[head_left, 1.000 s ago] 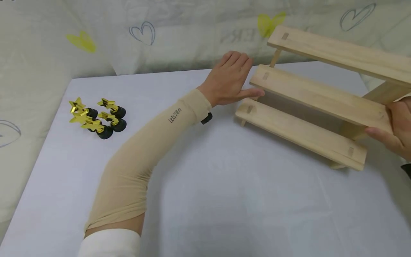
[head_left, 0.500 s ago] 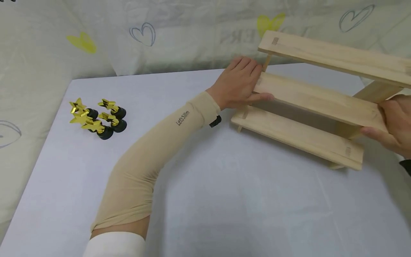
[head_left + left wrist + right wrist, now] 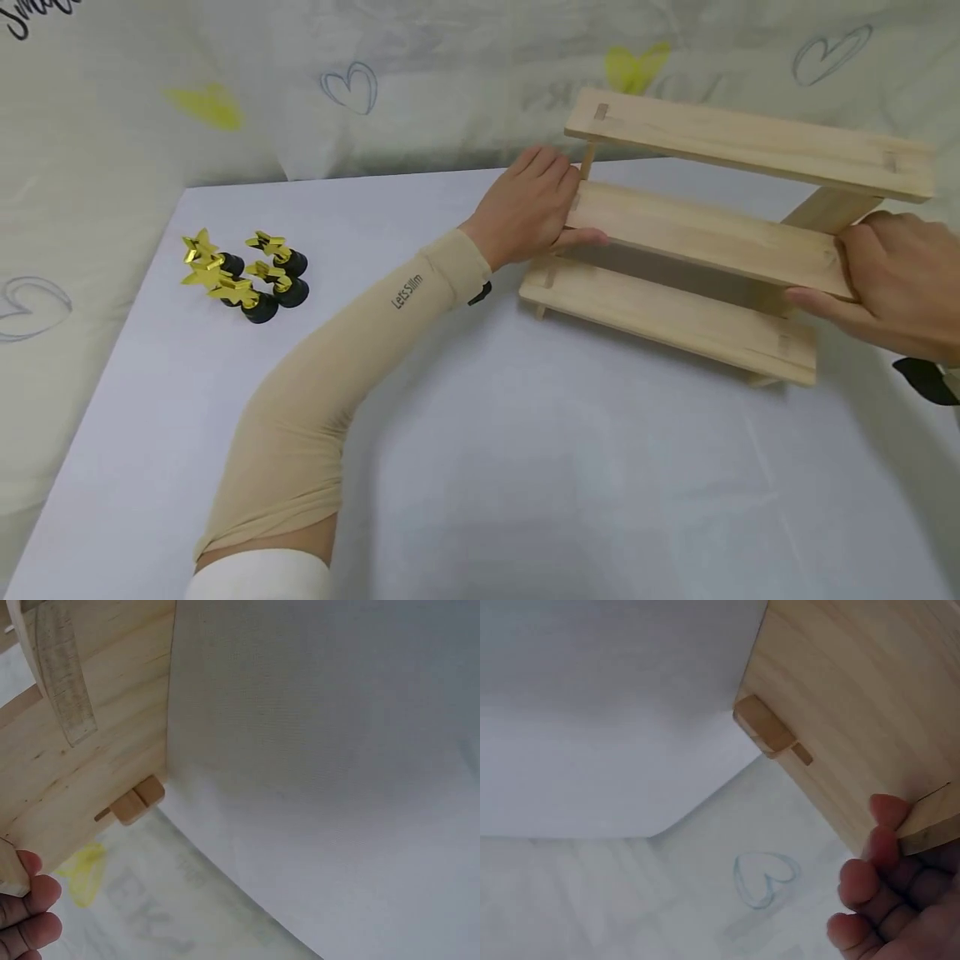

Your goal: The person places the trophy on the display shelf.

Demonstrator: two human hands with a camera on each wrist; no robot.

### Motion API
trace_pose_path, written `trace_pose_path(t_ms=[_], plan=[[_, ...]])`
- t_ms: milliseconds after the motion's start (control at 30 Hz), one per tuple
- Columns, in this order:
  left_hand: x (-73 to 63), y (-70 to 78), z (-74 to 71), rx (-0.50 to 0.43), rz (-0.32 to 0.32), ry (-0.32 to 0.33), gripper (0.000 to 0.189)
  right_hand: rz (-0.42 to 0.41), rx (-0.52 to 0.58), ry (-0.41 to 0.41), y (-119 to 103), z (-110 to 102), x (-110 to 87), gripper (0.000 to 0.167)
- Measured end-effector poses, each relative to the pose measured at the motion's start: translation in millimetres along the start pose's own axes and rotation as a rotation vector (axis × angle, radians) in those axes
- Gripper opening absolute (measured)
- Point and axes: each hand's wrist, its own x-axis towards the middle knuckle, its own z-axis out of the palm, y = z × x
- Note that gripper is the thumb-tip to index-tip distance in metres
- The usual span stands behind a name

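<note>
A three-tier wooden display shelf [image 3: 705,237] stands at a slant on the right half of the table in the head view. My left hand [image 3: 528,204] grips the left end of its middle board, thumb along the front edge. At the opposite end, my right hand [image 3: 903,283] holds the same board, thumb in front. Fingertips [image 3: 43,896] curl under the board's end in the left wrist view. The right wrist view likewise has fingers [image 3: 859,881] around the board end, beside the wooden side panel [image 3: 840,697].
Several small star trophies [image 3: 234,290], gold on black bases, cluster at the table's left side. The table [image 3: 570,467] has a white cover. A pale curtain [image 3: 450,92] with printed hearts hangs behind its far edge.
The shelf has shifted left, with the right hand coming further into view alongside it. My left hand, at first just beside the middle board's end, now grips it.
</note>
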Motion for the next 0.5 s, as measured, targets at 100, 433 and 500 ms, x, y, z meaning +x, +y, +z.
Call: trace_pose_path(t_ms=[100, 433, 500], plan=[[-9.4, -3.5, -0.2, 0.018, -0.026, -0.003, 0.087, -0.029, 0.019, -0.008, -4.4, 1.7, 11.8, 0.076], [-49.1, -19.6, -1.5, 0.021, -0.146, 0.000, 0.087, -0.305, 0.004, 0.138, -22.2, 12.9, 57.8, 0.086], [-56.3, -23.2, -2.5, 0.018, -0.163, 0.015, 0.086, -0.336, -0.009, 0.196, -28.0, 16.3, 66.2, 0.088]])
